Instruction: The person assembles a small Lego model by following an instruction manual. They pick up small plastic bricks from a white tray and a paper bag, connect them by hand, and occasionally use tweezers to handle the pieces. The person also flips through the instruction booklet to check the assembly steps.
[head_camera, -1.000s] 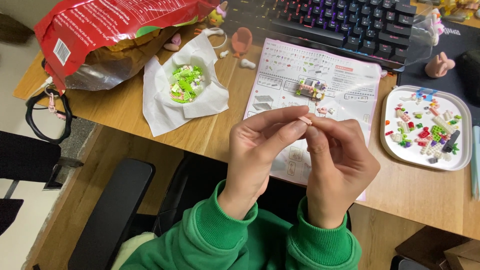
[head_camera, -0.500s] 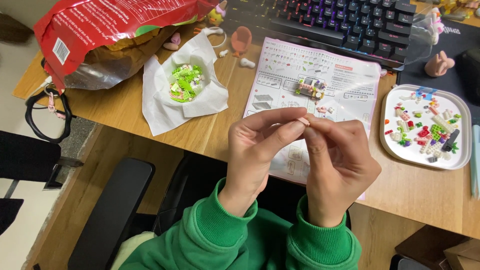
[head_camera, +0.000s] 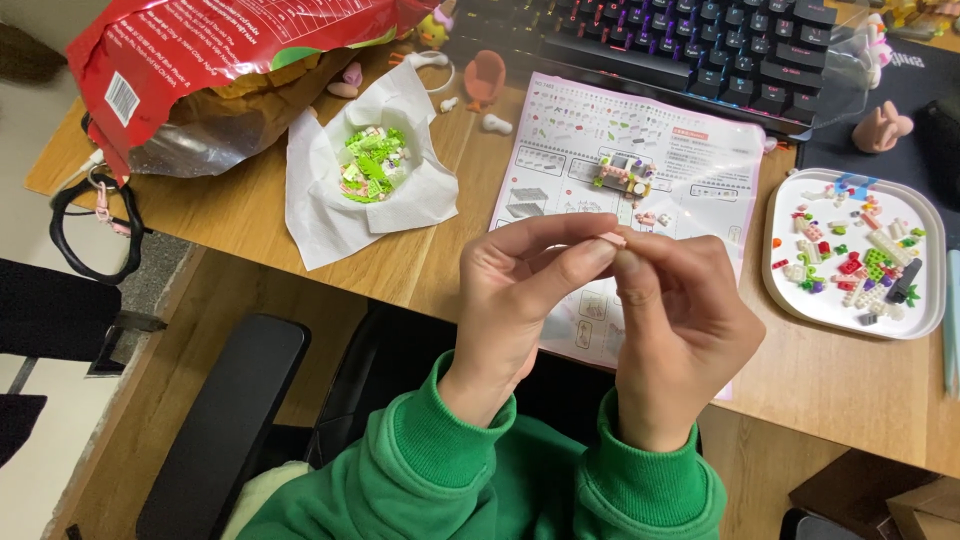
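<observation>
My left hand (head_camera: 525, 290) and my right hand (head_camera: 675, 320) meet above the desk's front edge, fingertips pinched together on a tiny pale pink brick (head_camera: 612, 239). Most of the brick is hidden by my fingers. Both arms wear green sleeves. Under my hands lies an instruction sheet (head_camera: 570, 150) with a small half-built brick model (head_camera: 622, 173) and a few loose pink pieces (head_camera: 650, 217) on it. A white tray (head_camera: 790, 300) of mixed coloured bricks sits to the right of my right hand.
A white paper (head_camera: 320, 215) holds a heap of green bricks (head_camera: 370, 165) at the left. A red snack bag (head_camera: 200, 50) lies at the back left, a backlit keyboard (head_camera: 700, 50) at the back. A black chair armrest (head_camera: 220, 420) stands below the wooden desk (head_camera: 240, 210).
My hands have stayed almost in place; the fingertips have shifted slightly on the small brick between them.
</observation>
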